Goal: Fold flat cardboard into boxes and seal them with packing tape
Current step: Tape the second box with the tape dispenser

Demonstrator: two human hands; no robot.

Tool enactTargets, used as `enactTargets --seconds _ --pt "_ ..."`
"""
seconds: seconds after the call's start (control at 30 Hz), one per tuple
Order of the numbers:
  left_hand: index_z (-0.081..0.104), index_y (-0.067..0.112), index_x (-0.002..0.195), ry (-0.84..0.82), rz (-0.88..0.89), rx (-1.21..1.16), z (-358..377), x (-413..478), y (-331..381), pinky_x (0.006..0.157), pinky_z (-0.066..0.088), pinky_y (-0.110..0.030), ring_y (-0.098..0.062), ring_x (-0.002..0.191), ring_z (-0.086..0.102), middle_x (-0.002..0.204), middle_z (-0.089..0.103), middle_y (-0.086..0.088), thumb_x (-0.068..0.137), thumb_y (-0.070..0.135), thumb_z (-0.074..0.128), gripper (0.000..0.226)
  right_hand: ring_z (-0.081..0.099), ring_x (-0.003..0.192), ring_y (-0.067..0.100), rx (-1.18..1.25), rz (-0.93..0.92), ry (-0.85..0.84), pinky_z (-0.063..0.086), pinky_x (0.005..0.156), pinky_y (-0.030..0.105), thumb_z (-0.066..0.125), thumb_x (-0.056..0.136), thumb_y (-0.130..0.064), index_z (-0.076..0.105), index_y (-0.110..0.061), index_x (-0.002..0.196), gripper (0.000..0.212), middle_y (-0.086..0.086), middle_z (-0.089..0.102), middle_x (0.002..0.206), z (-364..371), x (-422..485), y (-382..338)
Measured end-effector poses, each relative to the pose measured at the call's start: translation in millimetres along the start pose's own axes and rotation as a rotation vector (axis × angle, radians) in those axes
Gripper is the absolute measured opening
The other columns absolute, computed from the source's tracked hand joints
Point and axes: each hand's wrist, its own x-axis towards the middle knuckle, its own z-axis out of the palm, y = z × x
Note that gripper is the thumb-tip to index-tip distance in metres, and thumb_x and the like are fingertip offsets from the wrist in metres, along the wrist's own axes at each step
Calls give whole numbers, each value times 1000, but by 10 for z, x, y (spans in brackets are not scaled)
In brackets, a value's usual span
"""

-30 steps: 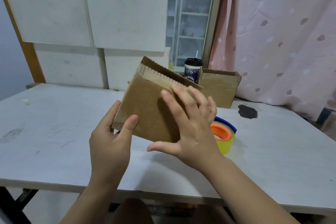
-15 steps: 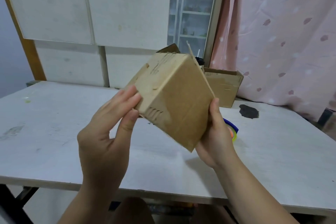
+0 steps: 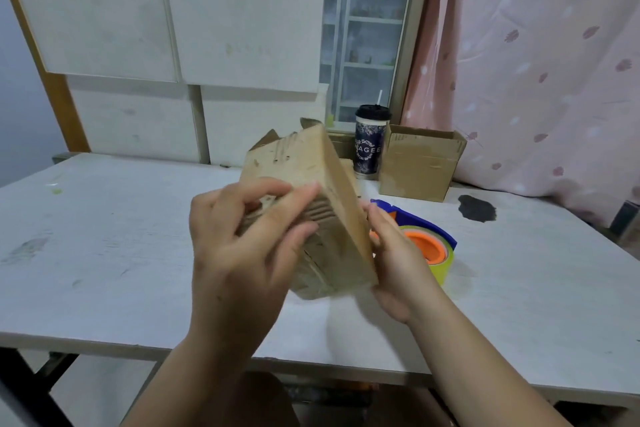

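Observation:
I hold a small brown cardboard box (image 3: 322, 180) tilted in the air above the white table (image 3: 104, 253), its open flaps pointing away from me. My left hand (image 3: 242, 246) grips its near left face, fingers curled over the corrugated edge. My right hand (image 3: 394, 260) supports the right side from below and behind; its fingers are mostly hidden by the box. A tape dispenser (image 3: 426, 239) with blue frame, orange core and yellow-green tape lies on the table just right of my right hand.
A second brown box (image 3: 419, 163) stands open at the back of the table, next to a dark cup with a black lid (image 3: 370, 146). A dark stain (image 3: 476, 208) marks the table on the right. White panels lean behind; a pink curtain hangs at right.
The flat cardboard has opened into a box shape and been turned. My left hand moved from its left edge onto the near face; my right hand slid from the front to the right side.

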Motion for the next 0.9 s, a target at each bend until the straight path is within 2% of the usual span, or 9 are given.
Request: enactTargets --seconds 0.1,0.23,0.3,0.4,0.5,0.57,0.63,0.73,0.9 --pt "57 22 118 45 -228 -33 -3 -37 -60 81 42 -15 -21 94 53 107 51 5 84 25 63 34 63 107 19 -7 -37 -10 51 77 31 50 77 -61 61 -33 116 49 0 69 116 -58 8 -125" --pt "56 33 119 3 -517 -155 -60 -58 -120 66 47 -11 -9 83 56 113 54 15 84 46 56 38 57 119 14 -217 -165 -92 43 101 36 62 65 -76 58 -25 126 80 -5 64 124 -93 31 -260" --pt "57 37 121 -45 -650 -226 -78 -47 -129 63 48 -15 -5 80 59 115 59 21 81 56 49 45 62 107 12 -253 -210 -161 49 92 32 73 66 -59 59 -18 121 70 -4 68 115 -102 35 -333" --pt "58 31 125 -102 -820 -412 -86 -24 -153 51 50 -21 -7 66 63 105 67 16 80 56 51 52 64 88 8 -287 -210 -219 49 78 25 66 75 -37 53 -24 128 57 -8 69 105 -95 60 -444" --pt "64 29 112 -201 -1033 -750 -76 -11 -163 44 48 -23 -14 47 48 91 71 3 78 61 57 47 62 79 8 -391 -127 -104 49 81 32 60 87 -47 58 -34 120 36 -14 68 92 -79 149 -466" --pt "65 23 107 -257 -1177 -864 -59 -53 -216 46 49 -26 -13 45 42 90 70 -5 68 60 52 56 62 80 13 -482 -9 -16 51 78 33 49 89 -59 63 -32 112 38 -12 67 88 -57 202 -454" --pt "66 18 104 -338 -1187 -728 -31 -117 -266 46 44 -24 -10 44 41 79 64 -10 68 62 51 59 63 95 19 -574 105 29 54 84 39 42 85 -71 61 -31 116 54 -6 66 106 -29 251 -414" --pt "66 26 83 -331 -1091 -476 43 -251 -331 56 42 -24 -4 53 51 63 62 13 75 65 42 46 58 110 23 -619 172 75 52 90 46 37 80 -79 54 -34 125 66 -6 57 123 -7 342 -279" --pt "64 33 96 -307 -1146 -540 135 -409 -422 69 42 -23 -1 91 61 96 68 13 93 48 42 26 50 121 18 -500 67 142 42 103 47 58 47 -87 47 -41 127 94 -8 52 133 72 478 78"
